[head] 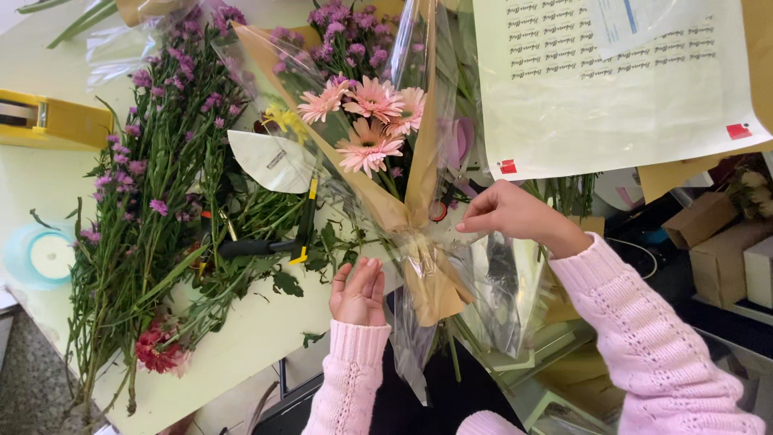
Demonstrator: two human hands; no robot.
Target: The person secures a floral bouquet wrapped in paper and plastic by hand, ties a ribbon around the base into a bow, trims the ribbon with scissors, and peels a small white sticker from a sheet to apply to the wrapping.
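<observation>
— What's in the wrap?

— The bouquet (378, 161), centre of the frame, sits in brown paper and clear film: four pink gerberas, purple blooms behind them, gathered tight at the waist.

— And the hands?

— The left hand (358, 292), lower centre, is open, fingers straight, holding nothing, just beside the gathered waist. The right hand (503, 213), right of centre, is pinched shut near the waist; what it pinches I cannot tell.

— Anything loose?

— Purple flower stems (153, 193) lie at left, one pair of pruning shears (282, 242) among them, one yellow tape dispenser (52, 121) upper left, one printed sheet (612, 80) upper right.
</observation>
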